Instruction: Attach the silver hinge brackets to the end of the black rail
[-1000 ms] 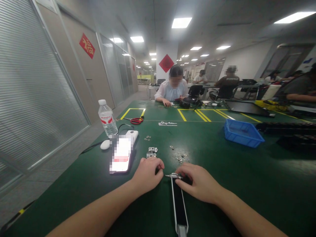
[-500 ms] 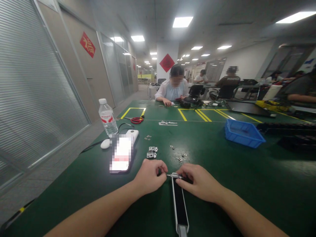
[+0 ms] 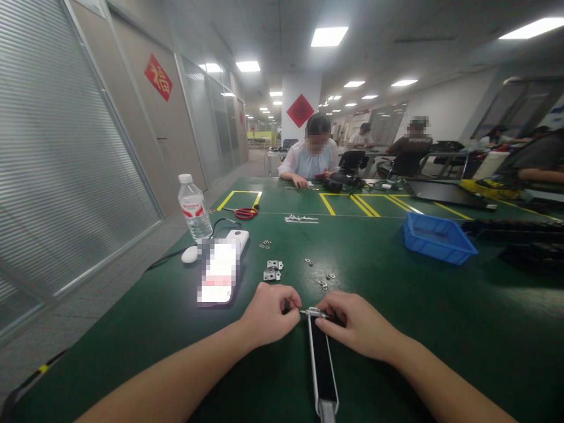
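Observation:
A long black bar with silver edges (image 3: 324, 358) lies on the green table, pointing toward me, with a bright metal fitting (image 3: 314, 312) across its far end. My right hand (image 3: 352, 320) is closed around that end, thumb on top and fingers at its far side. From the left, my left hand (image 3: 273, 314) pinches a thin metal piece (image 3: 302, 312) against the fitting; its exact kind is too small to tell. Just beyond the hands are small metal brackets (image 3: 273, 270) and several little nuts or washers (image 3: 324, 285).
On the left stand a water bottle (image 3: 194, 208) and a phone with a lit screen (image 3: 218, 273). Red-handled scissors (image 3: 245, 212) and thin metal strips (image 3: 300, 220) lie farther back. A blue bin (image 3: 438, 238) is at right. A person (image 3: 308, 155) sits across the table.
The view has shifted very slightly. Both hands keep the same hold at the bar's far end, and nothing else has visibly moved.

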Available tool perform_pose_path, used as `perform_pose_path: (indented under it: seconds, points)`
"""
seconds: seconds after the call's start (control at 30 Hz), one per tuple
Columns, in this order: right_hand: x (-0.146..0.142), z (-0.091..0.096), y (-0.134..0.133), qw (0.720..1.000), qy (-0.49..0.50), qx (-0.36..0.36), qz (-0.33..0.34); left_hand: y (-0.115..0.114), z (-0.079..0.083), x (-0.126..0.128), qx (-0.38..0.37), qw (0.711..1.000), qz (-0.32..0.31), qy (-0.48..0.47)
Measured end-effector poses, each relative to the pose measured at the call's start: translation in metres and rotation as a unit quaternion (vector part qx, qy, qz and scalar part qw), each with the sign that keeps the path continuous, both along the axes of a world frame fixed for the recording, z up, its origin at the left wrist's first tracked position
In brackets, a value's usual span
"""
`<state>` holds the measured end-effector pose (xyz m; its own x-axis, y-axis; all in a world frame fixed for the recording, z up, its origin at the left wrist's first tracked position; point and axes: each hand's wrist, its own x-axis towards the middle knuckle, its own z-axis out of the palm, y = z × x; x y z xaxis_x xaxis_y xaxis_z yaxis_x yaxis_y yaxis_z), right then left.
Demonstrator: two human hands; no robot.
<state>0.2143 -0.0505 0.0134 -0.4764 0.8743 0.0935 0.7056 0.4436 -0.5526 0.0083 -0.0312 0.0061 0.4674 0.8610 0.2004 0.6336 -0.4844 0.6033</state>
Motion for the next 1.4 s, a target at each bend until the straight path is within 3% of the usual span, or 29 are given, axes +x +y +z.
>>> perform_pose_path:
  seconds: [1.13, 1.4]
  points:
    - [0.0012, -0.0017, 0.0018, 1.0, -0.001, -0.005, 0.01, 0.0025, -0.0037, 0.0005, 0.001, 1.0, -0.019, 0.009]
    - [0.0018, -0.0017, 0.0012, 1.0, -0.001, -0.009, 0.015, 0.0024, -0.006, 0.0004, 0.031, 0.999, -0.039, -0.009]
